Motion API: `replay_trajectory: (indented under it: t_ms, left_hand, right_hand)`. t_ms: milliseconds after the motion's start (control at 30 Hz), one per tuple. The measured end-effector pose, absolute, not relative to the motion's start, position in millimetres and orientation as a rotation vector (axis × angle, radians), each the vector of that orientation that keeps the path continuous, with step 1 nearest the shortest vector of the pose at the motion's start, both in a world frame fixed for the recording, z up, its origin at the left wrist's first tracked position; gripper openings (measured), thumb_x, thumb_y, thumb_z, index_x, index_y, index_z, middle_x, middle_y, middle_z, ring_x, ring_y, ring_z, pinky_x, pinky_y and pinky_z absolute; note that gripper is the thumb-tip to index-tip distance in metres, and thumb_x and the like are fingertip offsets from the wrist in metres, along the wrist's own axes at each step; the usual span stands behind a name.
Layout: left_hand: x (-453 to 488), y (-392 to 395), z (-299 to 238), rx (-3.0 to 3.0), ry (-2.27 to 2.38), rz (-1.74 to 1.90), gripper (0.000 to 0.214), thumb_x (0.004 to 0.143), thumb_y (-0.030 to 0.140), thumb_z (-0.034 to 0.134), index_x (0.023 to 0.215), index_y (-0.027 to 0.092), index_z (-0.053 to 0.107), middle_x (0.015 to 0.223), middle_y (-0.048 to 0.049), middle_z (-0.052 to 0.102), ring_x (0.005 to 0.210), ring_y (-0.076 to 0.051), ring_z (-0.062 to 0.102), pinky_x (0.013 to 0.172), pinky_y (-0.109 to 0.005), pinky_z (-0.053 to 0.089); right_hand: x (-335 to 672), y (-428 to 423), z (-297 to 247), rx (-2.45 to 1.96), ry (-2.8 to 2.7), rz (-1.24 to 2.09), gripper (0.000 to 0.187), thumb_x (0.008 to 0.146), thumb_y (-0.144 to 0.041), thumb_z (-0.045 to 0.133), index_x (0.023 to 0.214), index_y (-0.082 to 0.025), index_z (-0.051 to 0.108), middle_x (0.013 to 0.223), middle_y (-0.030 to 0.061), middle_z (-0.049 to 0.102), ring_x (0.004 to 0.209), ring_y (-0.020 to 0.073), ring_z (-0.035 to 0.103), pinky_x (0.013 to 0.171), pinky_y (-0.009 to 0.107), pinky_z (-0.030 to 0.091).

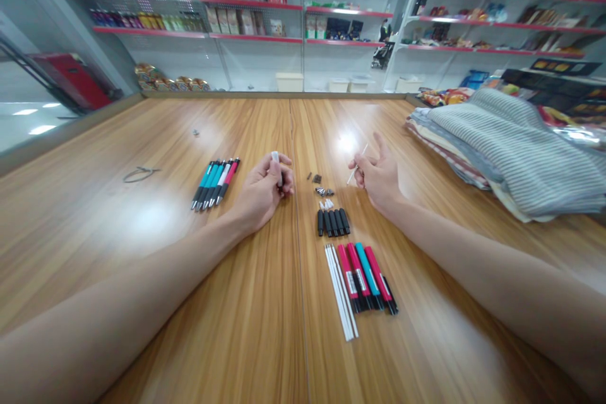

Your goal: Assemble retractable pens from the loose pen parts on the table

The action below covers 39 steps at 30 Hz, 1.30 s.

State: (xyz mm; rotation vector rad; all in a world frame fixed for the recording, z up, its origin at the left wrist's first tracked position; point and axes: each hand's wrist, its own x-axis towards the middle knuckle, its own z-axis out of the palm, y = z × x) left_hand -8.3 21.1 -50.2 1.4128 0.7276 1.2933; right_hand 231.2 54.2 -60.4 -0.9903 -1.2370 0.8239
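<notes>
My left hand is closed around a white pen barrel; its upper end shows above the thumb, and a dark part shows between the fingers. My right hand pinches a thin white pen refill, held at a slant with some fingers raised. Between the hands lie small springs, metal pen tips, little white plastic pieces and a row of black rubber grips. Nearer me are several white refills beside pink and teal pen barrels.
Left of my left hand, several whole pens lie in a row. Further left are a looped cord and a small metallic bit. Folded striped cloths are piled at right. Stocked shelves stand behind the wooden table.
</notes>
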Motion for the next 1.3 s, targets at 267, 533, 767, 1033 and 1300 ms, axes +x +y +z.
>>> replay_trajectory:
  t_ms: [267,533,767,1033,1300]
  left_hand:
    - [-6,8,-52,2.252,0.688,1.252,0.020,0.098,0.029,0.041,0.101,0.017,0.058,0.107,-0.0102,0.060,0.107,-0.017,0.056,0.094,-0.033,0.045]
    - [-7,8,-52,2.332,0.812,1.278,0.020,0.098,0.027,0.041,0.104,0.017,0.057,0.105,-0.0101,0.063,0.103,-0.017,0.059,0.093,-0.033,0.045]
    - [-9,9,-57,2.247,0.896,1.373,0.025,0.098,0.029,0.040,0.118,0.018,0.051,0.087,-0.0036,0.059,0.079,-0.012,0.057,0.077,-0.025,0.046]
    - [-10,8,-56,2.414,0.865,1.265,0.027,0.097,0.022,0.040,0.121,0.019,0.052,0.083,-0.0021,0.057,0.075,-0.011,0.055,0.074,-0.024,0.044]
    - [-8,10,-57,2.404,0.983,1.174,0.032,0.094,0.020,0.042,0.125,0.019,0.048,0.082,-0.0008,0.059,0.071,-0.011,0.056,0.070,-0.022,0.044]
  right_hand:
    - [230,53,-61,-0.993,-1.289,0.868,0.039,0.086,-0.047,0.056,0.105,-0.012,0.058,0.094,0.0075,0.068,0.041,0.0023,0.051,0.030,0.015,0.031]
    - [229,47,-60,-1.048,-1.455,0.780,0.043,0.084,-0.053,0.060,0.096,-0.012,0.061,0.099,0.0107,0.071,0.049,0.0060,0.057,0.038,0.017,0.036]
    - [225,38,-55,-1.086,-1.736,0.274,0.050,0.096,-0.053,0.041,0.078,-0.014,0.066,0.075,0.0056,0.062,0.069,0.0110,0.055,0.066,0.024,0.042]
    - [232,33,-54,-1.028,-2.128,0.347,0.030,0.094,-0.036,0.045,0.081,-0.014,0.061,0.062,-0.0011,0.051,0.055,0.0077,0.043,0.056,0.021,0.031]
    - [234,28,-56,-0.891,-2.311,0.512,0.025,0.084,-0.027,0.052,0.088,-0.013,0.072,0.050,-0.0045,0.046,0.044,0.0041,0.031,0.047,0.019,0.024]
